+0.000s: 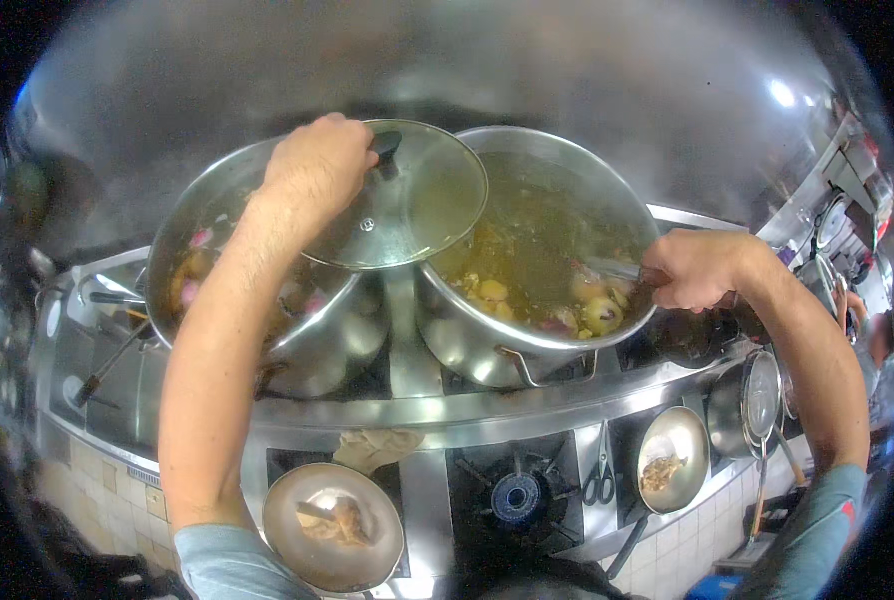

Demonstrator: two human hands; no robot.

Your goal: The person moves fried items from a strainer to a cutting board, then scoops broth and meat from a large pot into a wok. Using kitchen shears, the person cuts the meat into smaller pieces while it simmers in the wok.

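My left hand (323,161) grips the black handle of a round glass lid (424,202), which it holds over the gap between two large steel stockpots. The left stockpot (327,360) holds broth with pinkish vegetable pieces, partly hidden by my forearm and the lid. In the right stockpot (454,341) is yellowish broth, with pieces like onion and ginger along the near side. At that pot's right rim, my right hand (691,270) is closed around the dark handle of a metal utensil (612,268). The utensil's far end is among the vegetables, and its exact kind cannot be told.
Nearer me, the stove holds a pan with food (297,491), a cloth (375,448), a bare burner (516,496), scissors (600,484), a smaller frying pan (691,427) and a strainer (762,394). A dark-handled tool (109,367) lies left. Another person (878,345) is far right.
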